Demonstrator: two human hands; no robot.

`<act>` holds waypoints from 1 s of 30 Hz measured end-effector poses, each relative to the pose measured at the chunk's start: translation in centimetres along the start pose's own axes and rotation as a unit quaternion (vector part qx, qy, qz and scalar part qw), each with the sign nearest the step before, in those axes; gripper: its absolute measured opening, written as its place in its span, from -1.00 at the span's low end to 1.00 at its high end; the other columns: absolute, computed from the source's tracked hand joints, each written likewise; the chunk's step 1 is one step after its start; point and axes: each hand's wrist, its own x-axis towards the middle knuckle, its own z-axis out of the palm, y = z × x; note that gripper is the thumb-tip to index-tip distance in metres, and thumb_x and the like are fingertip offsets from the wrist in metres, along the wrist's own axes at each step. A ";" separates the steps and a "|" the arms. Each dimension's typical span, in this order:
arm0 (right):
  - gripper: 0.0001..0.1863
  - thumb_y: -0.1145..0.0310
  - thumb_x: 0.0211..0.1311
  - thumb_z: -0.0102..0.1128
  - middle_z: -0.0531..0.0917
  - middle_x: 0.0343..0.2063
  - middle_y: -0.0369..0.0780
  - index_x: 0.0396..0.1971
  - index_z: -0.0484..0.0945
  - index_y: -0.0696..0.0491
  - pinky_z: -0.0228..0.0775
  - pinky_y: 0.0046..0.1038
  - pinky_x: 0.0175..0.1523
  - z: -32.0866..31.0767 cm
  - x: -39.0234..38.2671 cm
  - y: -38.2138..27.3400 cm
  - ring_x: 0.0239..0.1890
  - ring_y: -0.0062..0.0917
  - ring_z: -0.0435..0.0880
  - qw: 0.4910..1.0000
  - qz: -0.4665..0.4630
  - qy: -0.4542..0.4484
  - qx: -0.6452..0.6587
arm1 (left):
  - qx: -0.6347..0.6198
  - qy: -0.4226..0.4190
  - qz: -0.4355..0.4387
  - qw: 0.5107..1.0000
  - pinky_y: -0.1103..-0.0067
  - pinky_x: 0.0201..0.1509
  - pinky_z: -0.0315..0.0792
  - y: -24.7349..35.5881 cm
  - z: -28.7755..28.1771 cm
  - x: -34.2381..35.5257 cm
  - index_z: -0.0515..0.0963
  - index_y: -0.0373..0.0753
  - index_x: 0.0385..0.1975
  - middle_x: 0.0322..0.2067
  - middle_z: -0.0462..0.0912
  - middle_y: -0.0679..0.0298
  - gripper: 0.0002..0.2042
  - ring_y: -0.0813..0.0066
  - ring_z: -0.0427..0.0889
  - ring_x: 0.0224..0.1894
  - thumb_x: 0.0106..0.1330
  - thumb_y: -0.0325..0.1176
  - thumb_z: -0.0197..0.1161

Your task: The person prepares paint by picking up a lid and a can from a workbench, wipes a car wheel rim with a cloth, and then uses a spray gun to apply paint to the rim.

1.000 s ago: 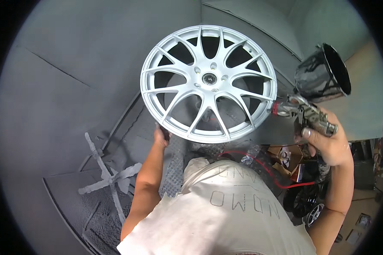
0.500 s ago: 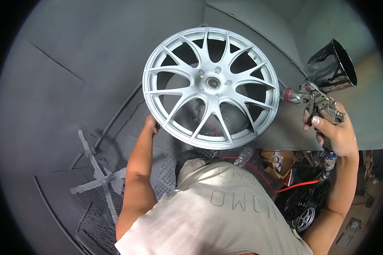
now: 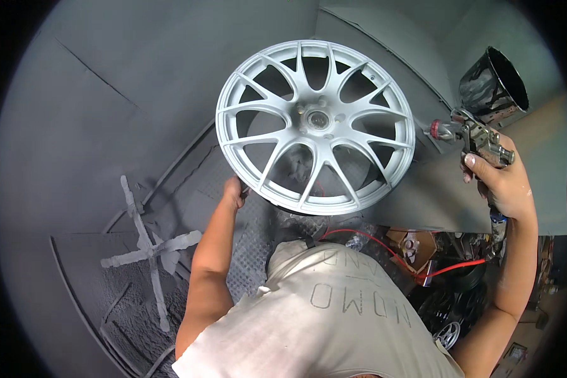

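Observation:
A silvery-white car wheel rim (image 3: 331,146) with several split spokes faces up in front of me. At its lower left edge is my left hand (image 3: 234,191), its fingers curled in against the rim and partly hidden. My right hand (image 3: 503,179) is wrapped around a spray gun (image 3: 482,140) to the right of the wheel. The gun's red-ringed nozzle points left at the wheel, apart from its edge. On top of the gun sits a dark, paint-streaked cup (image 3: 487,88), tilted. A faint haze hangs over the hub.
A red hose (image 3: 457,268) runs from the gun past my body. Grey walls (image 3: 151,57) enclose the far and left sides. A grey-coated cross-shaped stand (image 3: 150,252) is at left. A cardboard box (image 3: 422,246) and another wheel (image 3: 448,335) lie at lower right.
The wheel has turned slightly counterclockwise. My right hand has moved the spray gun a little right, away from the wheel's edge. Haze has appeared around the hub.

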 end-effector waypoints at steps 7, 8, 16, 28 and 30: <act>-0.59 0.36 0.25 0.36 0.62 -0.53 -0.35 0.06 0.59 0.18 0.28 -0.67 -0.59 -2.3 -0.4 2.0 -0.55 -0.75 0.55 0.997 0.028 -0.063 0.038 | -0.079 0.017 -0.010 0.997 0.49 -0.18 0.48 -7.2 4.4 -5.1 0.63 -0.13 -0.15 -0.38 0.66 0.45 -0.62 0.52 0.57 -0.35 0.64 -0.14 -0.18; -0.58 0.36 0.25 0.36 0.62 -0.53 -0.35 0.07 0.59 0.18 0.28 -0.68 -0.59 -2.4 -1.0 1.9 -0.55 -0.76 0.55 0.996 0.023 -0.074 0.044 | -0.109 0.021 -0.022 0.994 0.49 -0.21 0.47 -9.2 4.4 -5.7 0.62 -0.13 -0.21 -0.43 0.62 0.43 -0.63 0.51 0.55 -0.38 0.64 -0.16 -0.18; -0.38 0.34 0.27 0.33 0.60 -0.46 -0.35 0.32 0.46 0.20 0.31 -0.68 -0.59 -1.0 2.0 1.9 -0.51 -0.73 0.57 0.998 -0.028 -0.057 0.023 | -0.107 -0.088 -0.156 0.978 0.40 -0.17 0.58 -17.3 8.4 -8.2 0.54 -0.19 -0.21 -0.30 0.63 0.25 -0.82 0.41 0.59 -0.36 0.52 -0.39 -0.05; -0.41 0.43 0.20 0.34 0.64 -0.43 -0.32 0.26 0.53 0.22 0.33 -0.66 -0.46 -2.2 1.6 0.8 -0.46 -0.71 0.58 0.991 0.012 -0.126 0.050 | -0.051 -0.025 -0.080 0.995 0.47 -0.27 0.43 -9.4 5.0 -4.7 0.63 -0.10 -0.15 -0.31 0.65 0.34 -0.76 0.50 0.56 -0.33 0.57 -0.20 0.01; -0.41 0.44 0.20 0.33 0.64 -0.43 -0.32 0.27 0.53 0.21 0.32 -0.66 -0.46 -1.4 1.8 1.4 -0.47 -0.70 0.57 0.990 -0.016 -0.123 0.071 | -0.058 0.014 -0.058 0.997 0.51 -0.35 0.35 -8.0 4.2 -4.0 0.64 -0.08 -0.16 -0.33 0.65 0.34 -0.76 0.50 0.55 -0.36 0.56 -0.19 0.01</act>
